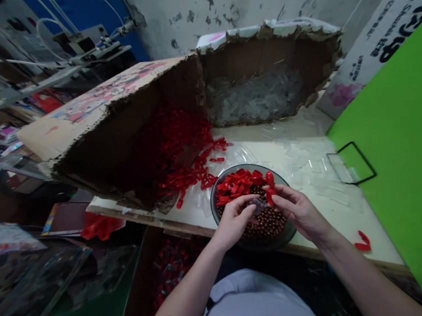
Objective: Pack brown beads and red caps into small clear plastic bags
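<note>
My right hand (302, 209) pinches a glossy red plastic piece (269, 181) upright between thumb and fingers. Close beside it, my left hand (235, 219) is closed on a small clear plastic piece (258, 205), whose exact kind I cannot make out. Both hands are over a round grey bowl (214, 209) at the table's front edge. Inside the bowl, red plastic pieces (236, 184) lie at the back and left, and shiny brown beads (265, 226) fill the front. My fingers hide part of the contents.
An opened carton (82, 121) at left spills red pieces (179, 141) onto the white table (288, 145). Behind, another carton (268, 54) holds clear plastic pieces (253, 95); more lie scattered at right. A green panel (414, 156) bounds the right side. Below the edge sits a box of red pieces (172, 262).
</note>
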Motion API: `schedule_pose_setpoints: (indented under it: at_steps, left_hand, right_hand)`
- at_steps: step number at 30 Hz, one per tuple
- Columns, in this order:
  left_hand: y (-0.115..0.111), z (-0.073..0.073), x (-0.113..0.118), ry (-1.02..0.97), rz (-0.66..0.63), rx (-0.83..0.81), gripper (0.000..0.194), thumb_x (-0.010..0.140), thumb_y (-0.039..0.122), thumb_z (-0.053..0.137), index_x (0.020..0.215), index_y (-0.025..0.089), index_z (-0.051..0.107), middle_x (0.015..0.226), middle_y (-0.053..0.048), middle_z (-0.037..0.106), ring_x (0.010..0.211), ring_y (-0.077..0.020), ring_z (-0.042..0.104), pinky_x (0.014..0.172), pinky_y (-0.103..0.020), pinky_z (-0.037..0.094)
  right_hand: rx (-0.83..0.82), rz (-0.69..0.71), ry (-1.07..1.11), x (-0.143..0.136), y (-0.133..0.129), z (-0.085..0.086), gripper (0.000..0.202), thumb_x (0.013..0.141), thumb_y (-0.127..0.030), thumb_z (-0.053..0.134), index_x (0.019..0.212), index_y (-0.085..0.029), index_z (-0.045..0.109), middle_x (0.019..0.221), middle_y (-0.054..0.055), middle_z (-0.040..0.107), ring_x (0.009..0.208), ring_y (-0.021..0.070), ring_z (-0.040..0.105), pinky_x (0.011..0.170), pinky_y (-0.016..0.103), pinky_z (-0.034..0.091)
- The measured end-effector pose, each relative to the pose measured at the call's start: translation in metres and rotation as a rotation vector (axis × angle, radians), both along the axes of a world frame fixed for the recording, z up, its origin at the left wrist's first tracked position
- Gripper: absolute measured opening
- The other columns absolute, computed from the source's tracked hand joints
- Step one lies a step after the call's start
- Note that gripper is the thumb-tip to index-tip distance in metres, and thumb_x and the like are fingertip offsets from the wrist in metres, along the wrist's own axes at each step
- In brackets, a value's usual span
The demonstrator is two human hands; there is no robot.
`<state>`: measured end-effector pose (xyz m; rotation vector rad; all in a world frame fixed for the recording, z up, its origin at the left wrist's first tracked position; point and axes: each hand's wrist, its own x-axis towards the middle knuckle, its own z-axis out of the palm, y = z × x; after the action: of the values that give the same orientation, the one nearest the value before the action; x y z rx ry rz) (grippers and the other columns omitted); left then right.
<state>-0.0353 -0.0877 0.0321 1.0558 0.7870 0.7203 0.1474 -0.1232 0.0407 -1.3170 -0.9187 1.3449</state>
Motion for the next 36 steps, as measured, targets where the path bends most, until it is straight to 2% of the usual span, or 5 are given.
schedule_pose_setpoints:
  at_steps: [5, 11, 20, 29, 36]
  left_hand:
    - [-0.005, -0.001, 0.006, 0.059, -0.005, 0.059, 0.036, 0.082, 0.033, 0.058, 0.115, 0.018, 0.064, 0.105, -0.007, 0.066, 0.083, -0.0173, 0.059, 0.061, -0.023, 0.051]
    - [-0.007, -0.001, 0.006, 0.112, -0.029, 0.067, 0.035, 0.084, 0.034, 0.056, 0.113, 0.018, 0.063, 0.100, -0.007, 0.066, 0.072, -0.0146, 0.057, 0.056, -0.022, 0.046]
    - [-0.003, 0.007, 0.003, 0.181, -0.065, 0.205, 0.027, 0.089, 0.030, 0.050, 0.109, 0.017, 0.062, 0.106, -0.006, 0.065, 0.099, -0.0189, 0.057, 0.090, -0.029, 0.043]
    - [-0.007, 0.017, 0.004, 0.162, -0.053, 0.167, 0.016, 0.089, 0.029, 0.050, 0.098, 0.016, 0.055, 0.090, -0.002, 0.057, 0.086, -0.0138, 0.052, 0.081, -0.024, 0.040]
    - [-0.008, 0.008, 0.000, 0.242, -0.024, 0.232, 0.014, 0.089, 0.030, 0.051, 0.092, 0.017, 0.055, 0.087, 0.000, 0.056, 0.083, -0.0121, 0.050, 0.078, -0.023, 0.039]
  right_hand:
    - [-0.051, 0.071, 0.054, -0.001, 0.000, -0.004, 0.039, 0.070, -0.039, 0.076, 0.106, -0.024, 0.069, 0.106, 0.006, 0.071, 0.093, 0.0209, 0.065, 0.084, 0.035, 0.050]
    - [-0.083, 0.112, -0.038, 0.002, 0.000, -0.004, 0.044, 0.066, -0.041, 0.079, 0.103, -0.020, 0.069, 0.101, 0.007, 0.071, 0.091, 0.0214, 0.064, 0.082, 0.036, 0.051]
    - [-0.001, 0.184, -0.112, 0.000, -0.001, -0.001, 0.031, 0.072, -0.038, 0.074, 0.094, -0.022, 0.058, 0.082, 0.000, 0.064, 0.069, 0.0136, 0.059, 0.061, 0.026, 0.048]
    - [-0.038, 0.211, -0.130, 0.001, 0.000, 0.004, 0.030, 0.072, -0.037, 0.075, 0.092, -0.019, 0.060, 0.078, 0.000, 0.063, 0.066, 0.0116, 0.057, 0.059, 0.024, 0.046]
    - [-0.047, 0.172, -0.125, -0.011, -0.005, -0.003, 0.030, 0.071, -0.037, 0.075, 0.090, -0.019, 0.061, 0.072, -0.002, 0.061, 0.060, 0.0108, 0.054, 0.054, 0.024, 0.046]
